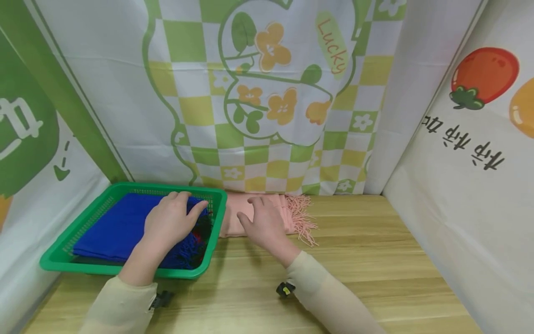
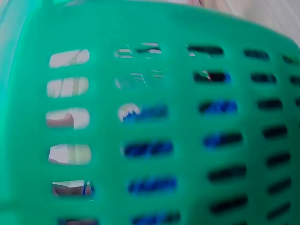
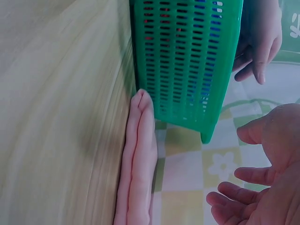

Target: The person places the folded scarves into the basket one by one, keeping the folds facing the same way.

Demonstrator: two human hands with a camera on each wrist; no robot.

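At the nine o'clock side of the counter (image 1: pixel 359 278), a green basket (image 1: pixel 62 260) holds a folded blue scarf (image 1: pixel 112 227), and the left hand (image 1: pixel 168 222) lies on that scarf with fingers relaxed and flat, grasping nothing. Just past the basket's three o'clock wall, the right hand (image 1: pixel 263 225) hovers released over the folded pink scarf (image 1: pixel 233 218), which lies against the backdrop at twelve o'clock, its fringe (image 1: pixel 302 218) trailing toward three. A good pickup would likely gather the whole fold at once, thumb beneath, so the layers stay stacked. The basket wall crowds the pink scarf at nine o'clock; open wood lies toward three and six o'clock, so lifting that way looks easiest.
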